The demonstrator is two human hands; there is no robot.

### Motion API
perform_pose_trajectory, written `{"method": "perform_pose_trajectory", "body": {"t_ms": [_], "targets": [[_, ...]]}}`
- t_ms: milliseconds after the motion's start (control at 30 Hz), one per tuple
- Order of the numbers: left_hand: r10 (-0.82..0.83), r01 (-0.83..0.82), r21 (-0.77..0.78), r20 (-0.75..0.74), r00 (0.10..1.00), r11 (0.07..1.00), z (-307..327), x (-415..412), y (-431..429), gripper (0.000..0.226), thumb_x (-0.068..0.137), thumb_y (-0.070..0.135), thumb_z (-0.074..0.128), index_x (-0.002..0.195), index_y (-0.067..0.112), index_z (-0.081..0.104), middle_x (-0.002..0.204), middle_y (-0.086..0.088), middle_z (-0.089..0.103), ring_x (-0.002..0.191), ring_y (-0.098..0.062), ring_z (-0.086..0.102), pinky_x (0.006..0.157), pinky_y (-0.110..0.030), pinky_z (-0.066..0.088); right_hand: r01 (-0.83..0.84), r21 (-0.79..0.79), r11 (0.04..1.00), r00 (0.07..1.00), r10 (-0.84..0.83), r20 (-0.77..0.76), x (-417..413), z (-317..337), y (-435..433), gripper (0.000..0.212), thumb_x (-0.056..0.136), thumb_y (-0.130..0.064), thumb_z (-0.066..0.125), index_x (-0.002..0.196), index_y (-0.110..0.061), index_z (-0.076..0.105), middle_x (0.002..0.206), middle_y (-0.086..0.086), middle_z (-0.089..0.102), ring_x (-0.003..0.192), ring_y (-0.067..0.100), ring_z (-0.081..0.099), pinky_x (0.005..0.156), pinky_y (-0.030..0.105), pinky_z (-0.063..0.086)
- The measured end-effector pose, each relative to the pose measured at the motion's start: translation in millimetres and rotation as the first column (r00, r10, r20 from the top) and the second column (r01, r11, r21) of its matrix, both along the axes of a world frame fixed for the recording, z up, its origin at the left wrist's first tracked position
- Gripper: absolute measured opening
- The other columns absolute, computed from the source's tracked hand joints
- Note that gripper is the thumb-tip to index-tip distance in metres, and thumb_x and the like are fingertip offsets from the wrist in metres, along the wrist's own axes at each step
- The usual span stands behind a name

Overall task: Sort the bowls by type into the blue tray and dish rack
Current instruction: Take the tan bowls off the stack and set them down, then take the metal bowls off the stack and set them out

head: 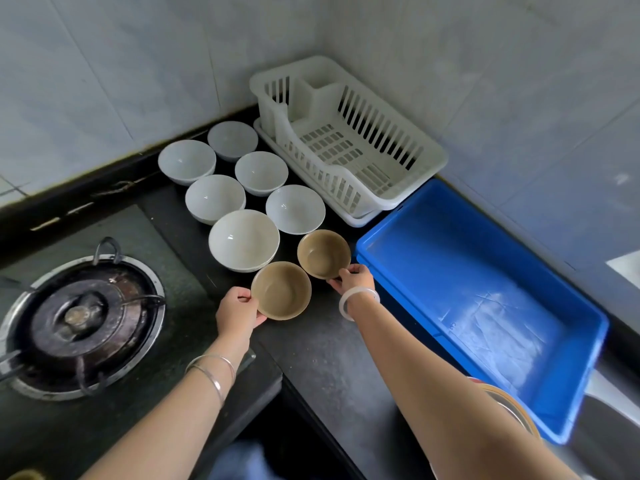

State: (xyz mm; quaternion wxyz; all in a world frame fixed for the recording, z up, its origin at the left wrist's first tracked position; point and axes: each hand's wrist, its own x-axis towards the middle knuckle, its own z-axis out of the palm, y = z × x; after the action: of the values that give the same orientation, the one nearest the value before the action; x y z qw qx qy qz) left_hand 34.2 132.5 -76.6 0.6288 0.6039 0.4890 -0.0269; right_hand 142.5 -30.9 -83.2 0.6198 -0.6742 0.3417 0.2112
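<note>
Both arms reach forward over the dark table [329,368], silver bangles [211,370] on the left wrist, a white bangle [358,299] on the right. Left grip [237,311] is curled onto the near brown bowl [281,290], thumb over its left rim, fingers tucked underneath. Right grip [356,280] pinches the near rim of the far brown bowl [323,253], thumb on top. Whether either bowl is clear of the table, I can't tell. The two brown bowls sit just beside each other. Off to the left, well apart, there's the gas burner [81,323]. Right of the right arm lies the blue tray [485,271], close by the far brown bowl. Just behind the brown pair, six white bowls [244,239] stand upright in two rows running back toward the tiled wall [138,64]. Farthest off, the white dish rack [346,140] sits in the corner, just beside the tray's far end
</note>
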Motion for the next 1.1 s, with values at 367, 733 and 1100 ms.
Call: {"method": "perform_pose_trajectory", "body": {"t_ms": [367, 733, 1100], "targets": [[-0.083, 0.077, 0.122, 0.043, 0.996, 0.99, -5.3, -3.2, 3.7, 0.025, 0.088, 0.001, 0.056, 0.113, 0.004, 0.059, 0.11, -0.012, 0.062, 0.088, -0.025, 0.061, 0.076, -0.033, 0.055, 0.003, 0.099, 0.995, 1.0, 0.0, -0.032, -5.9, 7.5, -4.8, 0.033, 0.094, -0.014, 0.051, 0.127, -0.014, 0.05, 0.107, 0.006, 0.059, 0.077, 0.016, 0.066, 0.071, 0.029, 0.055], [-0.52, 0.618, 0.517, -0.34, 0.784, 0.592, 25.9, -11.9, -2.8, 0.039, 0.093, 0.02, 0.044, 0.129, 0.008, 0.048, 0.132, -0.016, 0.051, 0.116, -0.036, 0.052, 0.089, -0.041, 0.044, -0.263, -0.173, 0.949, 0.954, 0.282, 0.099, -32.7, 40.9, -39.0, 0.031, 0.098, -0.025, 0.041, 0.121, -0.016, 0.058, 0.109, -0.002, 0.063, 0.08, 0.014, 0.064, 0.067, 0.022, 0.051], [-0.896, 0.733, 0.641, -0.155, 0.416, 0.229, 45.0, -3.8, -139.0, 0.026, 0.095, 0.02, 0.047, 0.118, 0.02, 0.059, 0.116, -0.001, 0.063, 0.101, -0.017, 0.061, 0.074, -0.022, 0.046, -0.179, -0.765, 0.619, 0.938, 0.341, 0.056, -138.3, 69.8, -199.8, 0.018, 0.089, -0.013, 0.049, 0.09, -0.015, 0.068, 0.093, 0.012, 0.071, 0.088, 0.033, 0.065, 0.069, 0.03, 0.043]]}}
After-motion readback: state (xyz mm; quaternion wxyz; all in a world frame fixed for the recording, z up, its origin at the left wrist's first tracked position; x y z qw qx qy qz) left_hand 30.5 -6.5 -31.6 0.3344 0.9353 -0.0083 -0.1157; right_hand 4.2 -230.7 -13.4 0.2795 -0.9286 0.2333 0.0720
